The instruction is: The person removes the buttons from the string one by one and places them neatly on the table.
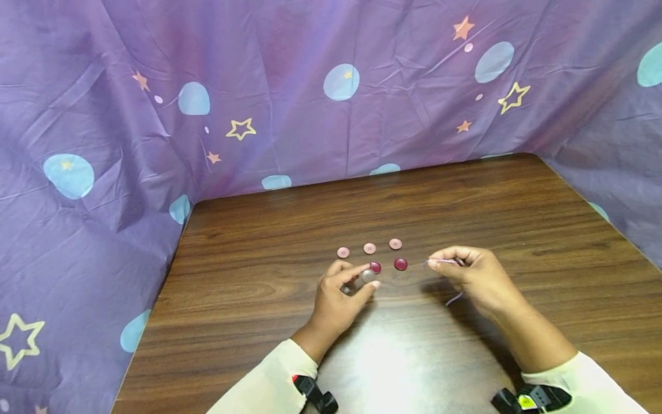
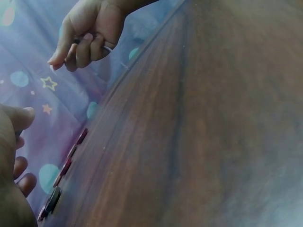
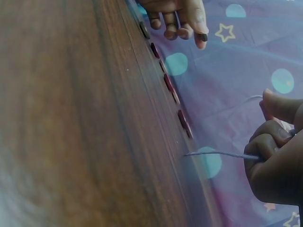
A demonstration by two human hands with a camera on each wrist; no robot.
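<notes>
My left hand (image 1: 336,293) pinches a grey button (image 1: 368,275) between thumb and index finger, just above the table. In the right wrist view that button (image 3: 203,37) looks dark at the fingertips. Another grey button (image 1: 347,291) lies under this hand, partly hidden. My right hand (image 1: 478,279) holds a thin purple string (image 1: 454,299), one end poking out past the pinched fingertips and a tail hanging below. Between the hands lie two crimson buttons (image 1: 400,264). Behind them sits a row of three pink buttons (image 1: 369,248).
A brown wood-grain table (image 1: 258,247) lies under both hands, with a bright glare near its front. Purple cloth (image 1: 289,69) with stars and blue spots hangs behind and along the sides.
</notes>
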